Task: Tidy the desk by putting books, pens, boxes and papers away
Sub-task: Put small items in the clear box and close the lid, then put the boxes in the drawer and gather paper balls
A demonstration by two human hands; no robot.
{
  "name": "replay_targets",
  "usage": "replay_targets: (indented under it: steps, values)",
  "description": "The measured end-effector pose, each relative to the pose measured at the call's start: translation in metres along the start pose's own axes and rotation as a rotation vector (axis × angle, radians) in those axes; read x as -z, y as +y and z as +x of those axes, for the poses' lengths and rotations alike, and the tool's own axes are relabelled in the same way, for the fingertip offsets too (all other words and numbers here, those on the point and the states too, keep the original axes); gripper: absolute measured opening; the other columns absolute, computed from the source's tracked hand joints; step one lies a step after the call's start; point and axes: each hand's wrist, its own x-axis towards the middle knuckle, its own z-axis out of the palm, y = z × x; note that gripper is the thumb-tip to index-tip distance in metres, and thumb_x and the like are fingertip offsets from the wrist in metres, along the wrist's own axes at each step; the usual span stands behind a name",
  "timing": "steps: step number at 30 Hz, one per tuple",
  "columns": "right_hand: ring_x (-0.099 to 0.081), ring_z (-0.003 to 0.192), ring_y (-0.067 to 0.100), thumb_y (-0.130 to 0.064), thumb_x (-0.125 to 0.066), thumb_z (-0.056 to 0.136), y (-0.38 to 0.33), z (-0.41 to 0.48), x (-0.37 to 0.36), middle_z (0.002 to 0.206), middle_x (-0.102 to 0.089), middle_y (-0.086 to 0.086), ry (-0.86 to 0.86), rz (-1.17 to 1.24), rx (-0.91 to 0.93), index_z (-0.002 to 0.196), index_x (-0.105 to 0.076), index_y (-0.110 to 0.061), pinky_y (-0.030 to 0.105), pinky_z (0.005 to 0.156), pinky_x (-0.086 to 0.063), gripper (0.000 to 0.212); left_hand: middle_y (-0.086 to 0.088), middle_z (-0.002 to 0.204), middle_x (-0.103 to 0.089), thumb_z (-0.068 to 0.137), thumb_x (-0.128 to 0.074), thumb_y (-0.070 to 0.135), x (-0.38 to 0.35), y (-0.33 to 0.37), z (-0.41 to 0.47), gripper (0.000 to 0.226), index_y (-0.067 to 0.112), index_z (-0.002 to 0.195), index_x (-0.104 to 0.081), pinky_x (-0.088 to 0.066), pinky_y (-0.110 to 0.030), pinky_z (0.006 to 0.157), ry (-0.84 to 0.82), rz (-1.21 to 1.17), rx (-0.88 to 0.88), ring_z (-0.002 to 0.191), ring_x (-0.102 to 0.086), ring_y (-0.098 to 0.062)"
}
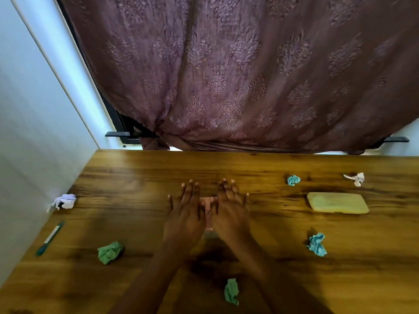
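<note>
On the wooden desk (136, 177), left hand (186, 214) and right hand (230, 211), fingers (192, 189) straight, mostly hide a pink object (208, 206).

**Warm wood, scattered pastels**

The tabletop (158, 173) is honey-brown wood, its grain streaked with darker brown bands. Behind it hangs a dusty mauve curtain (226, 64) with a repeating paler damask motif. Beside the curtain are a pale blue-white wall (34, 109) and a black frame (118, 123). The crumpled papers differ in colour: the left green wad (110, 252) and near green wad (231, 291) are leaf green. The large turquoise wad (316, 244) and small turquoise wad (293, 180) are blue-green. The white wad (354, 179) is plain, and the lilac-white wad (63, 201) is faintly violet. The pen (50, 237) is dark green with a white band. The yellow pouch (337, 202) is pale and cloudy. The pink item (207, 208) bears a small dark mark.
</note>
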Motion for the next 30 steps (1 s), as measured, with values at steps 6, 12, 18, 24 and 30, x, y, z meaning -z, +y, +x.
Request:
replay_targets:
  steps: [6, 12, 18, 24, 30]
  values:
    - [0.008, 0.147, 0.018, -0.037, -0.021, 0.1, -0.003, 0.003, 0.005, 0.16, 0.002, -0.001, -0.032, -0.013, -0.014, 0.151, -0.007, -0.018, 0.051, 0.115, 0.006, 0.057, 0.005, 0.16, 0.008, 0.101, -0.019, 0.036, -0.001, 0.001, 0.005, 0.055, 0.024, 0.152, -0.001, 0.006, -0.046, 0.117, 0.004, 0.027, 0.033, 0.146, 0.011, -0.016]
    - [0.003, 0.148, 0.019, -0.038, -0.026, 0.099, -0.007, 0.004, 0.019, 0.16, -0.006, 0.0, -0.079, -0.007, -0.019, 0.15, -0.016, -0.017, 0.056, 0.115, 0.005, 0.056, 0.005, 0.161, 0.0, 0.101, -0.021, 0.039, 0.006, 0.002, 0.012, 0.055, 0.025, 0.152, -0.004, -0.005, -0.052, 0.116, -0.052, 0.02, 0.057, 0.148, 0.0, -0.02]
    - [-0.007, 0.147, 0.017, -0.036, -0.034, 0.098, -0.004, -0.052, 0.038, 0.157, -0.02, -0.001, 0.108, 0.141, -0.038, 0.148, -0.024, -0.019, 0.05, 0.117, 0.0, 0.053, -0.003, 0.158, -0.02, 0.098, -0.029, 0.04, 0.015, 0.01, -0.035, 0.057, 0.021, 0.15, -0.019, -0.014, -0.049, 0.117, 0.197, -0.197, 0.019, 0.146, -0.016, -0.022]
    - [-0.041, 0.13, 0.016, -0.038, -0.043, 0.09, 0.015, -0.182, 0.01, 0.133, -0.055, -0.003, 0.297, 0.42, 0.146, 0.123, -0.059, -0.023, 0.032, 0.108, -0.037, 0.039, 0.031, 0.122, -0.053, 0.091, -0.044, 0.046, -0.002, 0.013, -0.175, 0.026, 0.054, 0.115, -0.052, -0.041, -0.016, 0.093, 0.341, -0.704, -0.158, 0.113, -0.051, 0.006]
    - [-0.052, 0.102, 0.012, -0.029, -0.047, 0.091, 0.042, -0.293, -0.039, 0.101, -0.066, 0.0, 0.398, 0.504, 0.233, 0.101, -0.068, -0.021, 0.026, 0.083, -0.048, 0.025, 0.002, 0.109, -0.065, 0.09, -0.045, 0.03, -0.063, -0.005, -0.278, 0.032, 0.018, 0.11, -0.066, -0.047, -0.024, 0.076, 0.381, -0.29, -0.231, 0.099, -0.056, -0.011]
